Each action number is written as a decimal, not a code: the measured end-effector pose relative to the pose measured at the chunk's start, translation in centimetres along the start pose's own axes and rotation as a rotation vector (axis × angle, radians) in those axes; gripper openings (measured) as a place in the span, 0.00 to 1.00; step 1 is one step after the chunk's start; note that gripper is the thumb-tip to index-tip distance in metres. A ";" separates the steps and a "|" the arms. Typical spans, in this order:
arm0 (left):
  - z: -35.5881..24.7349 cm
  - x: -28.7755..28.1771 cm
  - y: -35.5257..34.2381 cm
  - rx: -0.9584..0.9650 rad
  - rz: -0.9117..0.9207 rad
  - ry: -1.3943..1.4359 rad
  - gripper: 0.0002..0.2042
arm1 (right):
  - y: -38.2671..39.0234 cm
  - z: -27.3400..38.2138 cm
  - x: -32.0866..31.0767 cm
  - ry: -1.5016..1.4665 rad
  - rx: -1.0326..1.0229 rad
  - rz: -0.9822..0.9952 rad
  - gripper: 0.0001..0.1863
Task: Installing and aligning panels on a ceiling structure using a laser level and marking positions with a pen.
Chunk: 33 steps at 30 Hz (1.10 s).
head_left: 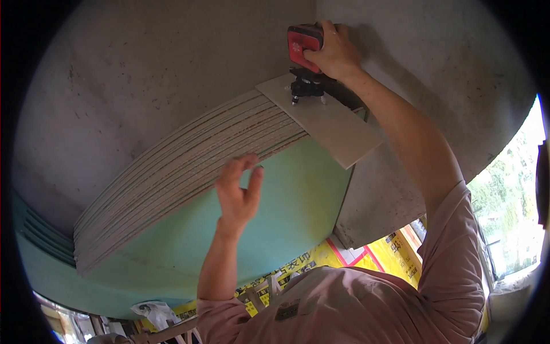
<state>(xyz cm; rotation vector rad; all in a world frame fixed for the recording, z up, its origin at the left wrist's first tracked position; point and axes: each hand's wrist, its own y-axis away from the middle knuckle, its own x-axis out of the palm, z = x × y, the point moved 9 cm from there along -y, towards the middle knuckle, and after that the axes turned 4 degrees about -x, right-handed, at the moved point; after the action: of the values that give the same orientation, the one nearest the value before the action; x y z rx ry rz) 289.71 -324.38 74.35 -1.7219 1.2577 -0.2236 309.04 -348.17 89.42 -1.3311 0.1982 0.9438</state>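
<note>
— So, what does the right hand point(334, 53) do?

— It grips the red and black box-shaped laser level point(305, 46) from the side, the fingers closed around its red body. The device stands on its small black tripod base point(307, 88), which rests on a pale beige square tile point(321, 118).

— And where is this tile?

— It lies flat on top of the leaning stack of green-faced plasterboard sheets point(189, 166), at the stack's upper end, near the corner of the grey plaster wall point(143, 74). One part of the tile sticks out past the stack's edge.

— What about the left hand point(238, 192)?

— It is open, with the fingers spread a little, and it holds nothing. It is just at the lower edge of the stack, in front of the green face. I cannot tell whether the fingertips touch the sheet edges.

— Anything else near the stack?

— Below it I see yellow packaging with print point(395, 252), and the person's pink sleeve point(452, 241) is to the right of it.
</note>
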 end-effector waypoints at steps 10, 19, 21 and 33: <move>4.9 -1.6 -3.5 -0.085 -0.095 -0.450 0.17 | 1.3 -0.7 -0.6 -0.033 -0.034 -0.073 0.39; 6.4 -0.9 -3.2 -0.230 0.017 -0.457 0.19 | 1.2 0.3 -0.7 -0.031 -0.013 0.006 0.40; 6.2 -0.8 -3.3 -0.237 0.024 -0.499 0.18 | 0.9 0.0 -0.5 -0.029 -0.057 -0.016 0.41; 6.6 -1.1 -3.1 -0.272 0.015 -0.488 0.17 | 2.2 0.4 -1.8 -0.260 -0.034 -0.064 0.52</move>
<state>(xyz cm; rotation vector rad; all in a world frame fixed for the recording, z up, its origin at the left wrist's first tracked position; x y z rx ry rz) 295.32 -319.60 73.65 -1.8476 0.9658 0.3752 306.26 -348.83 89.04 -1.2246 -0.0602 1.0585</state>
